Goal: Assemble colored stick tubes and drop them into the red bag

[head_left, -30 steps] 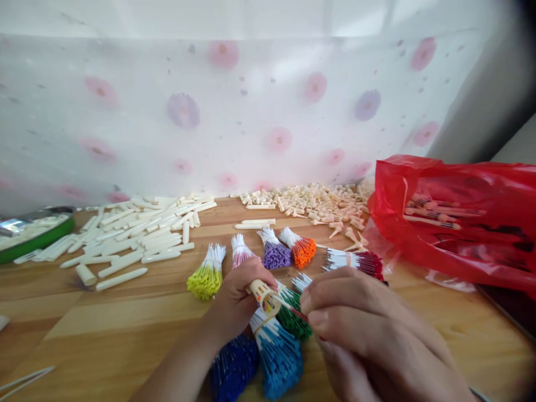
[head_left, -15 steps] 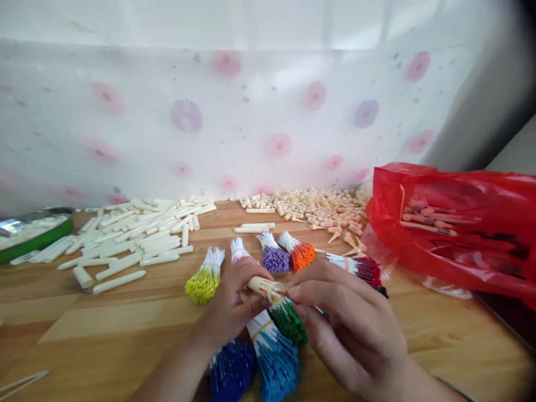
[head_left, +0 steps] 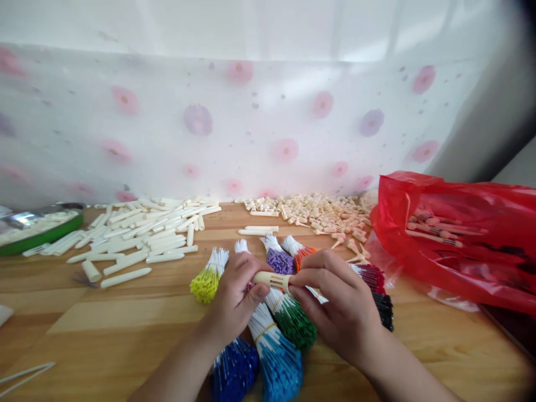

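My left hand grips a small cream slotted plastic holder by its left end. My right hand pinches the holder's right end, where thin coloured sticks go in; the sticks themselves are hidden by the fingers. Both hands hover over bundles of white-stemmed sticks with coloured tips lying on the wooden table: yellow, purple, orange, green, light blue, dark blue, dark red and black.
A heap of cream tubes lies at the left, with a green tray beyond it. Small cream holders are piled at the back centre. A red plastic bag with assembled pieces sits at the right. A flowered sheet hangs behind.
The holder has turned from pointing toward the camera to lying level between my hands. My right hand has drawn back and now pinches its right end.
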A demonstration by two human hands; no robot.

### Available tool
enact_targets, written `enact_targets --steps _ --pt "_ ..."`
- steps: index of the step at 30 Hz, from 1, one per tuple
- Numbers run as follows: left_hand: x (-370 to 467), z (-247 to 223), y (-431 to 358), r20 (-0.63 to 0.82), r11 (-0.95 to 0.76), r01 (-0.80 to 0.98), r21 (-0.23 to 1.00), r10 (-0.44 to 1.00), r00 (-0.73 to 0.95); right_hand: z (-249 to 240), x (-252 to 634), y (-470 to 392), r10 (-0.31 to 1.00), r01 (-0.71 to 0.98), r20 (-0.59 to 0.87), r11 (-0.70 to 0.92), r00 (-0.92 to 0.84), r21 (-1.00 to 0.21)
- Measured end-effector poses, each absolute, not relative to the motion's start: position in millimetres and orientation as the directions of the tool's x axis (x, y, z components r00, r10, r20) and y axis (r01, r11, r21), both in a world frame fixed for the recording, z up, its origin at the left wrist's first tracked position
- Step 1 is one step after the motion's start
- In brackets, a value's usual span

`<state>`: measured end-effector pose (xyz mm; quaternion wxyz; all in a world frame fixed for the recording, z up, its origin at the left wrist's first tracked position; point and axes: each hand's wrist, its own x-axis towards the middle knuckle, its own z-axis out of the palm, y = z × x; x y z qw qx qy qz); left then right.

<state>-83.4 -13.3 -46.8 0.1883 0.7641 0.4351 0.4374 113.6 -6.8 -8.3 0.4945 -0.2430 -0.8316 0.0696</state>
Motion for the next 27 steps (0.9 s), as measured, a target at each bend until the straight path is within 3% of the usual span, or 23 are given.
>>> enact_targets --steps 8,15,22,27 --pt "-83 -46 -12 0.521 -0.543 0.575 0.612 0.824 0.222 -11 113 -1 0.55 0.292 0.736 0.835 -0.394 -0.467" --pt "-84 -45 -10 0.588 -0.535 0.686 0.494 0.786 0.19 -18 103 -2 0.703 0.22 0.667 0.711 -0.247 -0.667" --pt "-86 -46 -9 0.635 -0.525 0.757 0.39 0.748 0.192 -24 99 0 0.9 0.066 0.388 0.407 -0.197 -0.911" --pt "-87 -47 -9 0.646 -0.498 0.794 0.348 0.741 0.182 -26 97 -1 0.953 -0.184 0.183 0.14 -0.24 -0.973"
